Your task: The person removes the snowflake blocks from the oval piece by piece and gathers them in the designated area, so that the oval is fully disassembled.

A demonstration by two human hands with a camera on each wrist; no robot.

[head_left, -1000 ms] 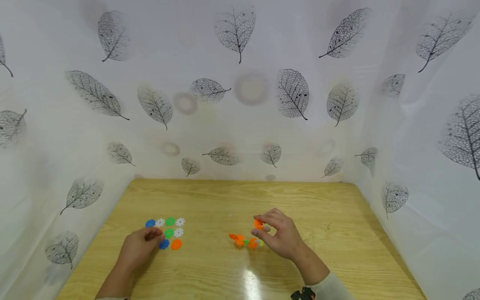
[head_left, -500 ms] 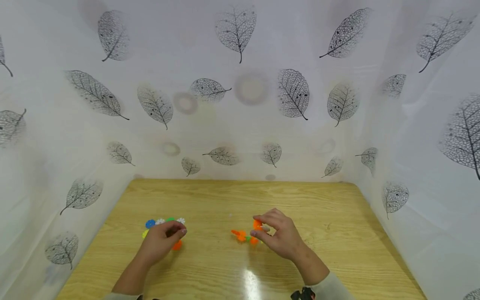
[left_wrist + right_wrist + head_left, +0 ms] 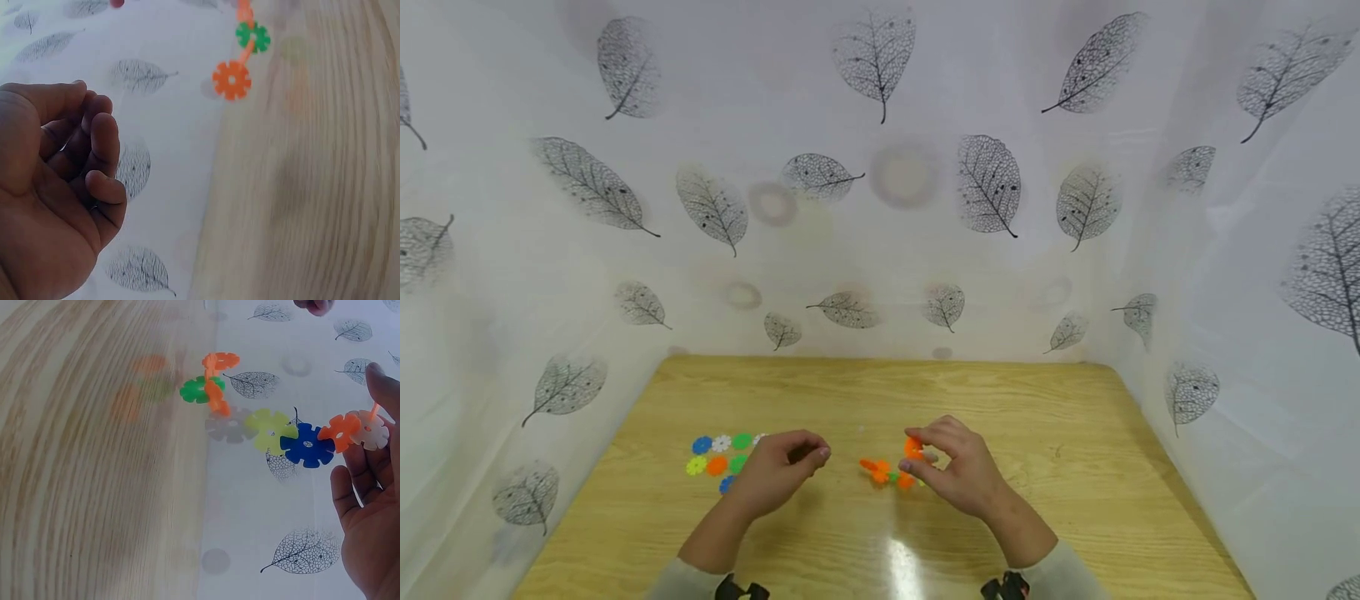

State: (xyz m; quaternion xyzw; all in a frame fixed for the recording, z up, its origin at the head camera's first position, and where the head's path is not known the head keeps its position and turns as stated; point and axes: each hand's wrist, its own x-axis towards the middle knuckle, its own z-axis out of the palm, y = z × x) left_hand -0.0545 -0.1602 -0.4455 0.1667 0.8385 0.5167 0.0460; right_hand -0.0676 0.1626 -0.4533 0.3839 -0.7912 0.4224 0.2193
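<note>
My right hand [image 3: 966, 477] pinches one end of a chain of flower-shaped plastic discs [image 3: 297, 450]. In the right wrist view a white disc [image 3: 373, 436] sits right at its fingers, followed by orange, blue and yellow ones. The far end, with an orange disc [image 3: 221, 86] and a green disc [image 3: 242, 39], shows in the left wrist view over the table. Between the loose discs and the chain hovers my left hand [image 3: 775, 473], fingers curled and thumb brought close to them. No disc shows at its fingertips; I cannot tell whether a small one is hidden there.
Loose flower discs lie in rows at the left of the wooden table [image 3: 1000, 392], among them a blue disc [image 3: 702, 445], a yellow disc [image 3: 696, 466] and an orange disc [image 3: 717, 467]. My left hand covers some. A leaf-print white sheet [image 3: 895, 250] surrounds the table.
My left hand has moved right, from over the loose discs toward the chain, uncovering the yellow and orange discs. The right hand has stayed in place; the chain's hanging end has swayed slightly.
</note>
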